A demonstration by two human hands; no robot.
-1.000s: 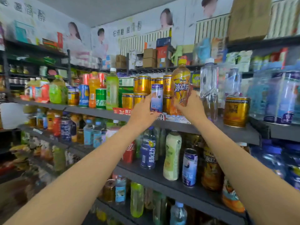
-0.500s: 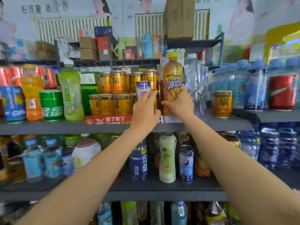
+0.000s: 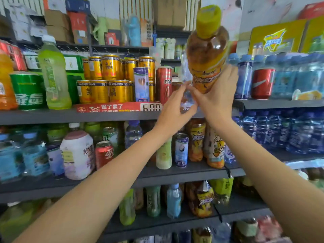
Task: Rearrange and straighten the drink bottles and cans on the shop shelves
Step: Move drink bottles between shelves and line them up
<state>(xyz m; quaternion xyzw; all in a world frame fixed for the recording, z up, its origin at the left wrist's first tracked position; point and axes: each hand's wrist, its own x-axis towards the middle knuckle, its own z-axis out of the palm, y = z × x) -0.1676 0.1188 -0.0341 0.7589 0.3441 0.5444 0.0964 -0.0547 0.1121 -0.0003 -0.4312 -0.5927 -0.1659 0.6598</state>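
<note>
My right hand (image 3: 217, 99) grips the lower half of an iced tea bottle (image 3: 207, 50) with a yellow cap and holds it above the upper shelf (image 3: 52, 116), tilted slightly. My left hand (image 3: 173, 109) reaches in just left of it with fingers spread and holds nothing. Its fingertips are at the base of a clear water bottle (image 3: 185, 74), which is mostly hidden behind both hands. A slim blue-and-white can (image 3: 141, 84) stands upright on the shelf to the left, with a tall red can (image 3: 164, 85) beside it.
Stacked gold cans (image 3: 105, 79), a pale green bottle (image 3: 53, 74) and a green can (image 3: 28, 90) fill the shelf's left part. Blue water bottles (image 3: 287, 79) and a red cola can (image 3: 262, 83) stand on the right. The lower shelves (image 3: 175, 176) are crowded with bottles and cans.
My right hand has lifted the iced tea bottle off the shelf. My left hand has let go of the slim blue-and-white can and moved right. The view has moved closer.
</note>
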